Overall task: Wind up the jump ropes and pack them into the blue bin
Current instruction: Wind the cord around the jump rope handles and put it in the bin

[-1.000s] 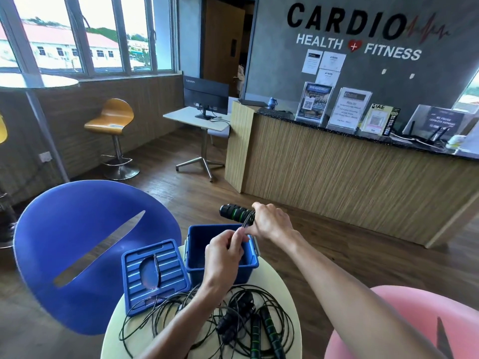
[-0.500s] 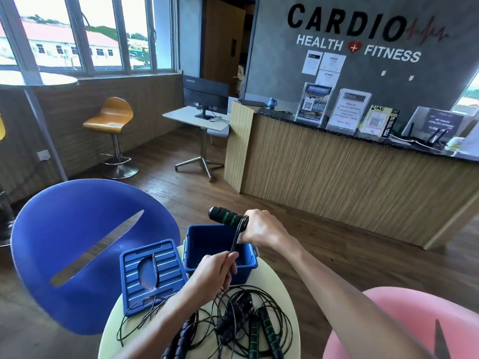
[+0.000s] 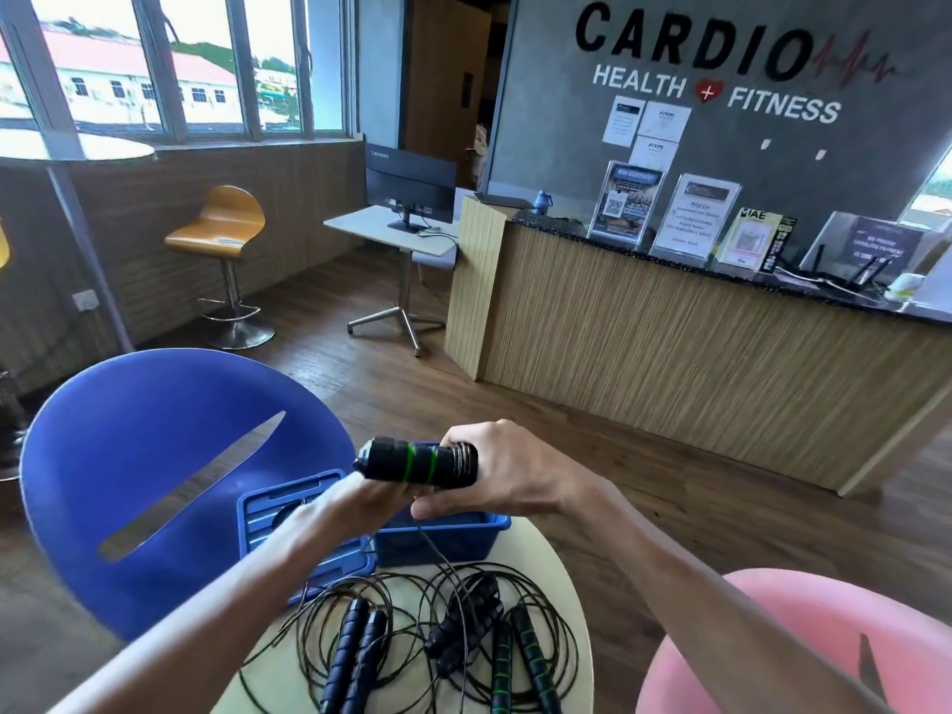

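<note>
My right hand point(image 3: 507, 474) grips black jump rope handles with green bands point(image 3: 412, 462), held level above the blue bin point(image 3: 463, 535). Thin black cord is wound around the handles' right end. My left hand point(image 3: 355, 499) is just under the handles, fingers closed on the cord, which trails down to the table. The blue bin stands at the far edge of the round cream table point(image 3: 566, 600), mostly hidden behind my hands. Several more ropes point(image 3: 463, 641) with black, blue-banded and green-banded handles lie tangled on the table in front of it.
The bin's blue lid point(image 3: 273, 507) lies on the table to the left of the bin. A blue chair point(image 3: 154, 456) stands at the left, a pink chair point(image 3: 772, 636) at the right. A wooden reception counter point(image 3: 669, 342) is beyond.
My left hand has come up from the table to just under the handles, carrying the cord. My right hand has lowered the handles and turned them level.
</note>
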A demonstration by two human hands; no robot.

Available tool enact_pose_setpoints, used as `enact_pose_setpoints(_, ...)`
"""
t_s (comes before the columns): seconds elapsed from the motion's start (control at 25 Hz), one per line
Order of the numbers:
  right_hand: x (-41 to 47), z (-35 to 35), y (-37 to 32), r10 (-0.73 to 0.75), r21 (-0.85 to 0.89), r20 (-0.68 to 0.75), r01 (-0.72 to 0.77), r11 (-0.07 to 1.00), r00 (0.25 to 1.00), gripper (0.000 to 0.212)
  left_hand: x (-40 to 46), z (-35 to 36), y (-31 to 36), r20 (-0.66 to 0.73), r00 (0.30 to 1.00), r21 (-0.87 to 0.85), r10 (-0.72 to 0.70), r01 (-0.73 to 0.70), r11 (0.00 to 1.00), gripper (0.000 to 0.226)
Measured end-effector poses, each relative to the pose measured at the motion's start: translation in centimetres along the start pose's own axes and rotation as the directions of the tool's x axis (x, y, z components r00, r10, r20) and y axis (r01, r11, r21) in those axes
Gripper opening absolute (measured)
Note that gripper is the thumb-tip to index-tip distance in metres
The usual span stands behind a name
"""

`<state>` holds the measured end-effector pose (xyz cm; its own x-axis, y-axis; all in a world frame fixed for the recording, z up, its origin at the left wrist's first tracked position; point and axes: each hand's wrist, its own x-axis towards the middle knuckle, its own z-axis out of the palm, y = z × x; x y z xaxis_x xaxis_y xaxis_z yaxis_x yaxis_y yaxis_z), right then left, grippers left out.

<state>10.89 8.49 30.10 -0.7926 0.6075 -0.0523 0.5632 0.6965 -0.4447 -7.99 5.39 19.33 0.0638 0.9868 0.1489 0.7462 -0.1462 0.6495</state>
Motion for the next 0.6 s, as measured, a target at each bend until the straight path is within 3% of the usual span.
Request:
enact_pose_setpoints(0.12,-1.2,0.1,0.0,-0.062,-0.064,-0.013,0.061,0.996,0.998,0.054,1.2,-1.8,-0.4,0.08,0.984,0.095,0.161,-0.168,0.981,0.027)
enact_pose_setpoints(0.24,-1.7,0.9,0.3,-0.092,-0.149,0.061,0.1,0.984,0.994,0.057,2.2,-3.1,0.7,0.143,0.974,0.219,0.173,-0.202,0.955,0.017)
enact_pose_setpoints(0.36,-1.5,2.4,0.9,-0.012,-0.276,0.133,0.049,0.96,0.991,0.062,3.0,-3.8,2.7,0.187,0.967,0.28,0.173,-0.221,0.934,0.036)
enact_pose_setpoints(0.48,-0.8,3.4,2.1,0.05,-0.302,0.127,-0.009,0.953,0.991,0.072,2.7,-4.0,5.3,0.236,0.953,0.545,0.188,-0.29,0.787,0.033)
enact_pose_setpoints(0.6,-0.2,3.5,3.2,0.075,-0.368,0.075,-0.042,0.929,0.994,0.076,1.4,-4.0,8.8,0.21,0.962,0.799,0.173,-0.271,0.536,0.019)
